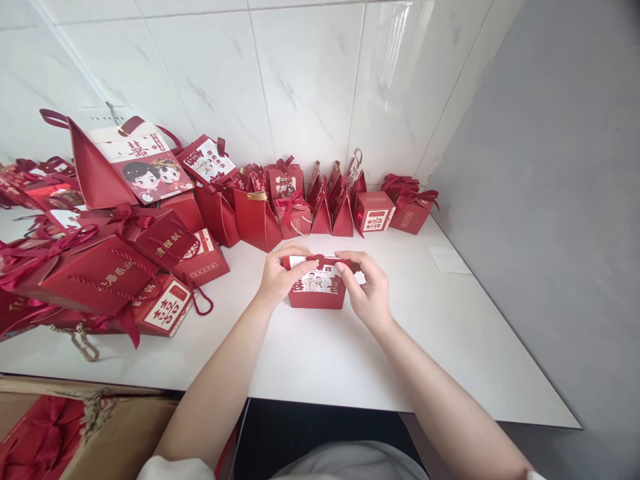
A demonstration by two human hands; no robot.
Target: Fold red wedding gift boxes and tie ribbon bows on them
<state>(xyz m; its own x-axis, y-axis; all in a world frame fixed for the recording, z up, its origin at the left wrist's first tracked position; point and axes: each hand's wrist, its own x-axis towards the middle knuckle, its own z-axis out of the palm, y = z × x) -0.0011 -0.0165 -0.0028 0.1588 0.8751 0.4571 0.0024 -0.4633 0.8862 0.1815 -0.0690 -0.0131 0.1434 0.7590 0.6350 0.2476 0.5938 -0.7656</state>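
Observation:
A small red gift box [317,298] with a white printed front panel stands on the table between my hands. My left hand [285,273] grips its upper left edge, thumb on the front and fingers behind. On the upper right edge, my right hand [367,287] is closed the same way, its thumb pressed near the top. Dark red ribbon or flap shows along the top of the box between the thumbs. The back of the box and most fingertips are hidden.
Red gift boxes [115,260] with ribbons and cords are heaped on the left of the white table [320,373]. A row of similar boxes [343,210] lines the tiled wall. White paper [449,260] lies at right. An open carton [120,427] holding red boxes stands lower left.

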